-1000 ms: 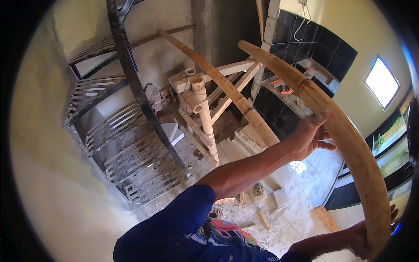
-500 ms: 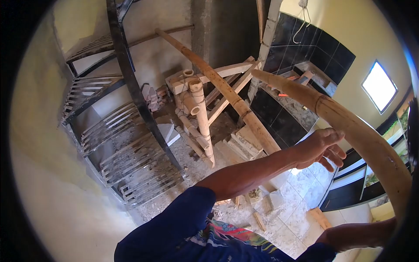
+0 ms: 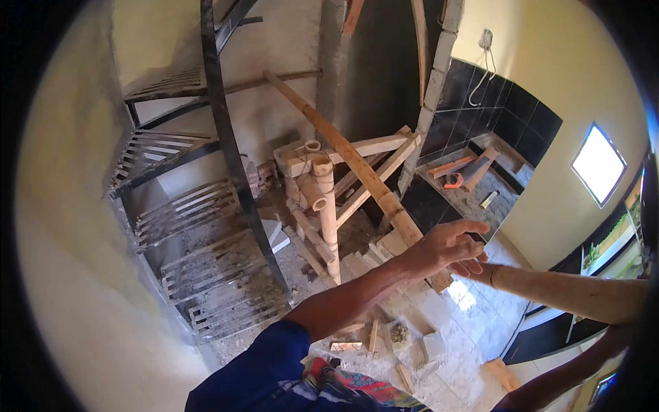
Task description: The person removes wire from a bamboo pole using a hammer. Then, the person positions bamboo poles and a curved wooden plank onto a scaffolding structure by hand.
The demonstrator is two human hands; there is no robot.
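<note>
My left hand (image 3: 449, 250) is stretched out in mid-air with its fingers apart, and nothing shows in its grasp. Close by its fingertips lies the near part of a thick bamboo pole (image 3: 563, 294), which runs off to the right edge; whether they touch I cannot tell. My right forearm (image 3: 573, 374) rises at the lower right beneath this pole, its hand out of sight past the edge. A second bamboo pole (image 3: 360, 168) slants from the back wall down to behind my left hand.
Black metal stair framing with slatted steps (image 3: 209, 275) stands at left. Bamboo posts (image 3: 326, 213) and a wooden brace (image 3: 377, 178) occupy the middle. Tools, including an orange-red tape (image 3: 453, 180), lie on the tiled counter (image 3: 504, 199). Wood scraps (image 3: 347, 346) litter the dusty floor.
The thick bamboo pole has swung down from its raised slant to nearly level at right. My left hand has shifted left and slightly down in view. The camera view has shifted.
</note>
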